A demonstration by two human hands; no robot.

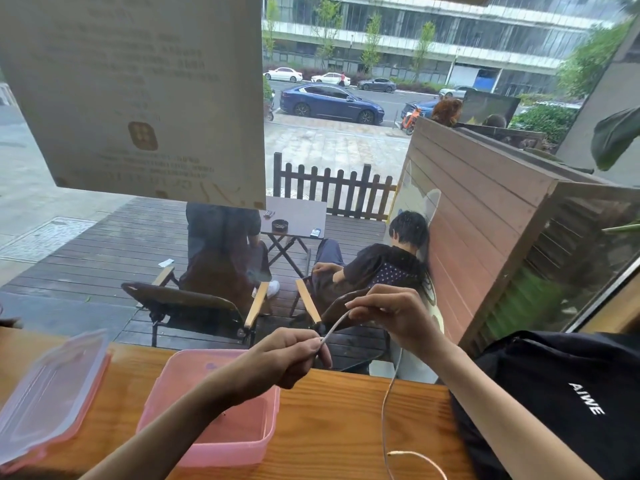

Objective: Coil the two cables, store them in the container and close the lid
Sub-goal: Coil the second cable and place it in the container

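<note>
A wooden counter (329,410) ran along a window, with a black bag (561,386) lying on its right end. Left of centre on the counter sat the pink container (242,441), open and seemingly empty, partly hidden by the left forearm. Its lid (52,393) lay just to the left, apart from it, tilted with one edge raised.

Both hands were held up above the counter's far edge. The left hand (291,358) was closed, pinching a white cable (389,393) between thumb and fingers. The right hand (388,317), higher and to the right, gripped the same cable in its fingertips, so a short stretch ran taut between the hands. From the right hand the cable hung down and curled onto the counter near the bag. Only one cable could be made out.
</note>
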